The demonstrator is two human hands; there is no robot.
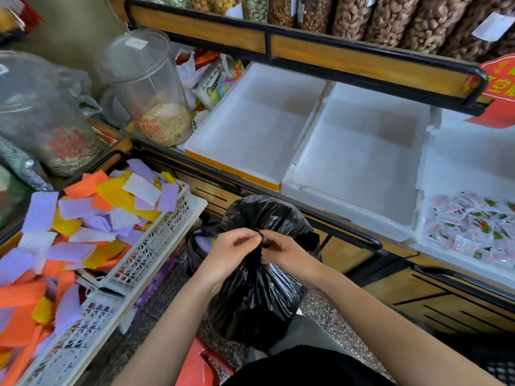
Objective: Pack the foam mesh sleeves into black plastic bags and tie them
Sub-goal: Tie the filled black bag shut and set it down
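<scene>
Left hand [232, 250] and right hand [281, 250] both pinch the gathered neck of the full black bag [250, 296], held in front of the person. Cinch tight, pull ends apart evenly. Loose foam sleeves [83, 227] remain in white crates [156, 246] to the left.

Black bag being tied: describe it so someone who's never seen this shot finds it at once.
Find the white crates heaped with coloured foam sleeves on the left. Just right of them, bottom centre, sits the black bag. Unlike the black plastic behind it, its gathered neck is pinched by the left hand and right hand.
</scene>
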